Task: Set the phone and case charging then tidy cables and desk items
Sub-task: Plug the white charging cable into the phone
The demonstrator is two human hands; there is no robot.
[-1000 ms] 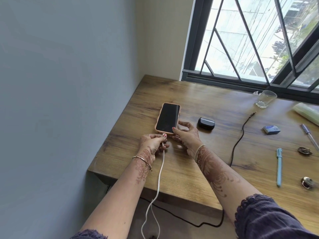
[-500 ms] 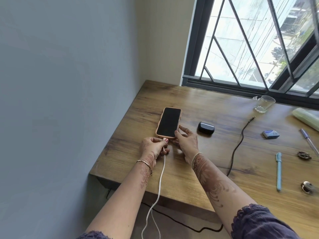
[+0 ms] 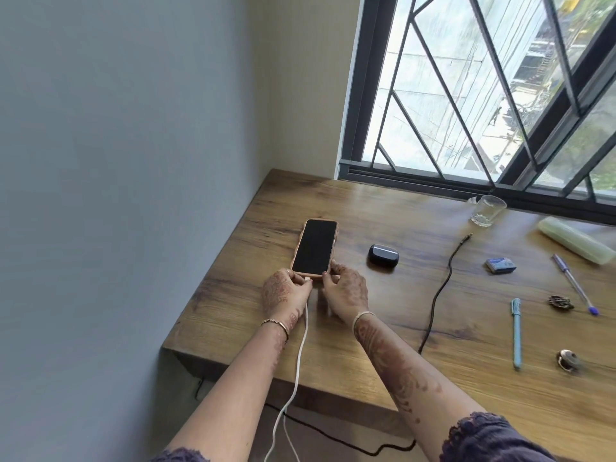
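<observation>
Closer together than half a second ago: right hand (image 3: 345, 290) now up at the near right corner of the phone (image 3: 315, 248), no longer spread on the table (image 3: 383, 315) beside it; left hand (image 3: 285, 291) now bringing the plug of the white cable (image 3: 300, 358) right against the phone's near edge. Phone itself in the same spot, screen dark.

Wooden table in a room corner, grey wall (image 3: 133, 161) to the left, barred window (image 3: 466, 95) behind. Phone flat near the table's left side, in a peach cover, screen up. Just right of it, apart, a dark rounded case (image 3: 383, 255). Further right a loose black cable (image 3: 440, 288) trailing over the front edge, then a glass (image 3: 487, 210) by the window, a small blue box (image 3: 500, 264), a blue pen (image 3: 516, 331) and a clear pen (image 3: 573, 284).

Both forearms reaching forward from below. Left fingers (image 3: 301, 282) curled, pinching the white plug at the phone's bottom edge; cable running back under the wrist and off the table's edge. Right fingers (image 3: 328, 278) bent, pinching the phone's bottom right corner; whether the plug is fully seated, impossible to tell
</observation>
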